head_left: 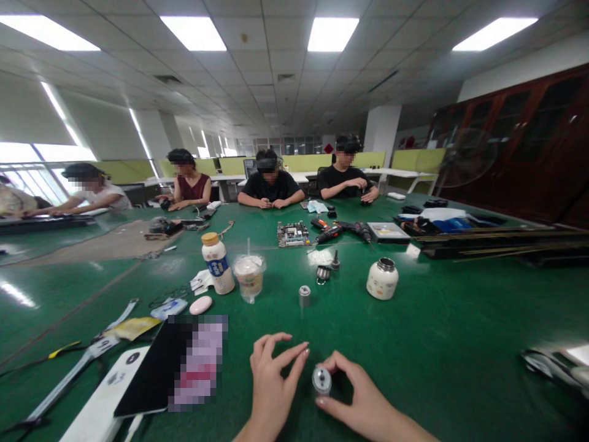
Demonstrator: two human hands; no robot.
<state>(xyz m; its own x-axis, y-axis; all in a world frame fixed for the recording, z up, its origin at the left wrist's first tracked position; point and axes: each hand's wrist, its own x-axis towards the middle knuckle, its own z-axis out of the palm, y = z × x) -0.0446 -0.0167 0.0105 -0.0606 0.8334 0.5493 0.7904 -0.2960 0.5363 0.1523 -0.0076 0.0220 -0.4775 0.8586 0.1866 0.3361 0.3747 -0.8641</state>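
Observation:
My right hand (352,387) grips a small silver metal cylinder (321,382) between thumb and index finger; its round top with a dark centre faces up. Just left of it is my left hand (278,374), thumb and index tips close together, other fingers apart, with nothing seen between them. A similar silver cylinder (304,296) stands upright on the green table farther forward. Behind that one lie a small metal cup-like part (323,274) and a dark metal part (335,261).
Bottle (218,264), lidded cup (249,276) and black tablet (151,368) are on the left. A cream jar (382,279) stands at right. Circuit board (293,234) and power drills (343,230) lie farther back. Several people sit across the green table (442,331).

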